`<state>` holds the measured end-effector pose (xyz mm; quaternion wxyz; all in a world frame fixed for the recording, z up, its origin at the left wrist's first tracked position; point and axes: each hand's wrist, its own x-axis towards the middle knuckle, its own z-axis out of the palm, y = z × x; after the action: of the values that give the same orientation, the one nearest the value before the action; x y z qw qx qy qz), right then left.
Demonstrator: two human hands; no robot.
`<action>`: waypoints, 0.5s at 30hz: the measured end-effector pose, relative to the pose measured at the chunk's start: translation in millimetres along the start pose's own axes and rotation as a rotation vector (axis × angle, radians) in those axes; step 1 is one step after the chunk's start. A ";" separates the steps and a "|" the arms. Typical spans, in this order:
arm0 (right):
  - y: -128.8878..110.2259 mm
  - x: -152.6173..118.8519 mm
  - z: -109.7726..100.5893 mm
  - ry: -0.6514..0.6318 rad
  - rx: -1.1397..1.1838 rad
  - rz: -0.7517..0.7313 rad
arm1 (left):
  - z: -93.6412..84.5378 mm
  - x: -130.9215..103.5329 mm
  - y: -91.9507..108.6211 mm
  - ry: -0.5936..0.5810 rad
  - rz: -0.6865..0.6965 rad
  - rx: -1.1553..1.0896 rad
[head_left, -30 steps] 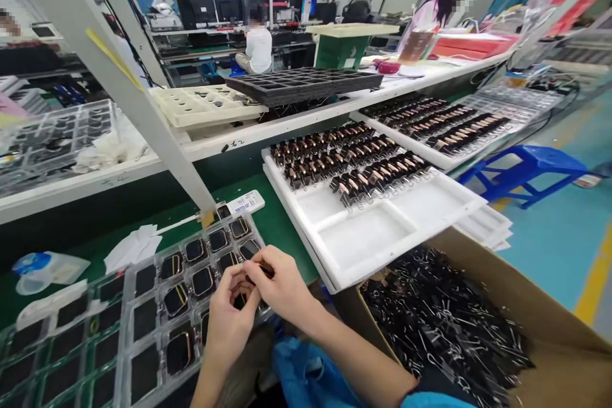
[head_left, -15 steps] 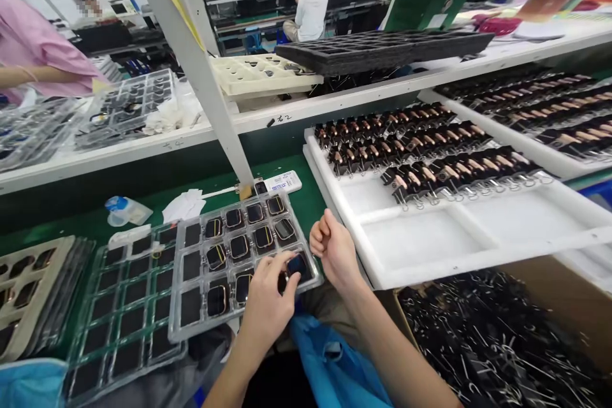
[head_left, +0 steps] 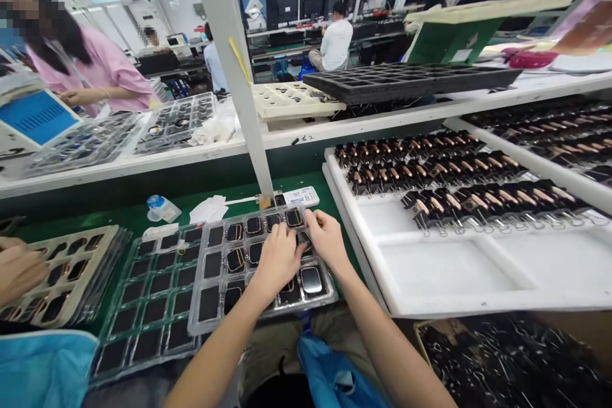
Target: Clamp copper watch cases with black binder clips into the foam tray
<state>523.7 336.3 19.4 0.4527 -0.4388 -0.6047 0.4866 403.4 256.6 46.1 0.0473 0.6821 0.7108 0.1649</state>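
Observation:
My left hand (head_left: pixel 276 259) and my right hand (head_left: pixel 324 237) meet over a clear plastic tray (head_left: pixel 213 306) of small black square watch cases on the green bench. Their fingertips pinch around one case (head_left: pixel 303 241) in the tray's right column. Other cases (head_left: pixel 311 280) lie in the neighbouring pockets, several with gold rims. Whether the pinched case is lifted or still seated I cannot tell.
A second clear tray (head_left: pixel 153 306) lies left of it, and a beige tray (head_left: pixel 71 274) beside another person's hand (head_left: pixel 16 268). A white foam tray (head_left: pixel 454 261) with clipped parts is at right; a carton of black clips (head_left: pixel 516 363) is lower right. A white post (head_left: pixel 239 76) rises behind.
My right hand has come from beside the tray onto it, joining the left hand. My left hand moved up the tray. The camera view shifted left and another person's hand appeared at the left edge.

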 end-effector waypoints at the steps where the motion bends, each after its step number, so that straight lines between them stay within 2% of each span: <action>1: 1.7 -2.4 0.2 0.000 -0.100 -0.043 | 1.7 -0.4 -0.3 0.011 0.006 -0.051; 4: 4.5 -11.6 -3.1 -0.030 -0.275 -0.096 | 5.0 -6.5 0.5 0.066 0.018 -0.263; 6: 1.9 -17.0 -6.0 -0.088 -0.323 -0.169 | 4.4 -9.0 2.6 0.109 -0.035 -0.441; 8: -4.0 -19.9 -7.3 -0.164 -0.296 -0.252 | 2.3 -7.6 6.5 0.146 -0.126 -0.659; 10: -9.8 -19.7 -5.9 -0.192 -0.201 -0.274 | 0.5 -3.8 11.2 0.166 -0.193 -0.866; 12: -12.2 -15.8 -3.1 -0.104 -0.076 -0.206 | 0.3 -0.4 14.4 0.182 -0.236 -0.969; 15: -6.9 -3.7 -1.0 0.073 0.202 0.039 | 2.4 -0.9 12.4 0.156 -0.274 -0.869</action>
<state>524.8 331.9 25.9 0.5067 -0.4200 -0.5272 0.5375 416.0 256.3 47.4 0.2966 0.4842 0.6609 0.4908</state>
